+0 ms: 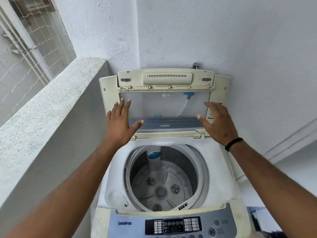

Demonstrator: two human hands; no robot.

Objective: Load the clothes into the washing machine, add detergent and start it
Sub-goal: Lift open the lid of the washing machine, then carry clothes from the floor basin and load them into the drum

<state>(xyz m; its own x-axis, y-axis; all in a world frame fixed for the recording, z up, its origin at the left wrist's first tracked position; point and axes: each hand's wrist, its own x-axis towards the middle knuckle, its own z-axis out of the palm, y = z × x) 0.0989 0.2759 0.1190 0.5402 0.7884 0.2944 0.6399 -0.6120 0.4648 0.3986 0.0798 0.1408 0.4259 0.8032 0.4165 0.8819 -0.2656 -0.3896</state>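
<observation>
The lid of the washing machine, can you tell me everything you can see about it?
The lid is open and stands upright at the back of the machine, near the white wall. Its frame is cream plastic that looks yellowed, with a slotted vent grille at the top. The middle is a see-through panel with a logo, and a blue hose fitting shows through it. A grey-blue band runs along the bottom. The left hand and right hand are spread open at its two sides, fingers straight; whether they touch it is unclear.
</observation>
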